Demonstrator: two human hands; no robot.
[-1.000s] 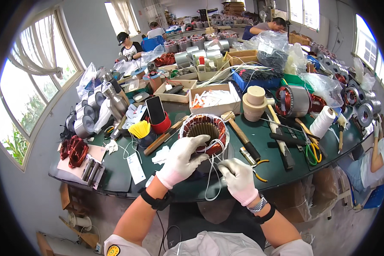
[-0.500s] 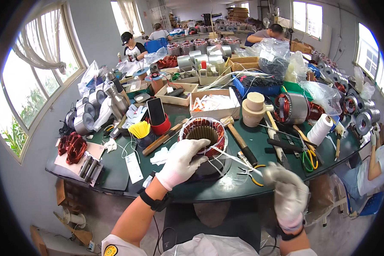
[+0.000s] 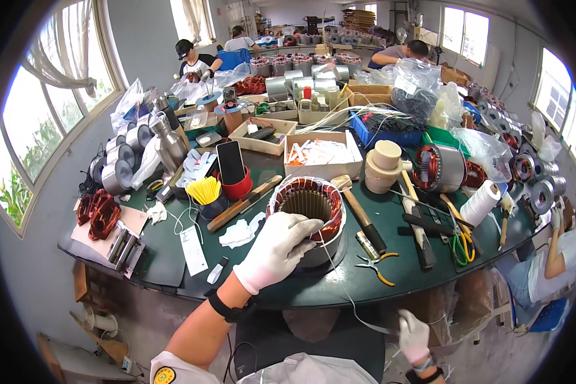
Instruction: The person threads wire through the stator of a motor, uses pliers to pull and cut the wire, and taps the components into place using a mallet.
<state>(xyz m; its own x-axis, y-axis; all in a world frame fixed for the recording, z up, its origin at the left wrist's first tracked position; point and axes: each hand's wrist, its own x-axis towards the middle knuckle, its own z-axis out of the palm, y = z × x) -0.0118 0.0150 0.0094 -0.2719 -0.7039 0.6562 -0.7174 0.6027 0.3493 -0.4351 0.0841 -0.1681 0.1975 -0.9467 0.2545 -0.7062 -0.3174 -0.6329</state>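
A motor stator (image 3: pixel 331 246) with red copper windings and white lacing round its top stands upright near the table's front edge. My left hand (image 3: pixel 278 249), in a white glove, lies over the near side of its winding ring, thumb and fingers closed on the edge. From the ring beside those fingertips a thin white lacing cord (image 3: pixel 347 293) hangs over the table edge toward my right hand (image 3: pixel 415 336). That hand, also gloved, is low at the right, off the table, fingers closed at the cord's end; the exact grip is slightly blurred.
Right of the stator lie a hammer (image 3: pixel 363 217), small pliers (image 3: pixel 379 267), scissors (image 3: pixel 462 246) and a white thread spool (image 3: pixel 481 203). To the left are a wooden stick (image 3: pixel 244 205) and a phone (image 3: pixel 230 163) in a red holder. Boxes stand behind; co-workers sit beyond.
My right hand has swept down and toward me, from above the table edge to below it. The cord now trails down in a curve. My left hand stays on the stator.
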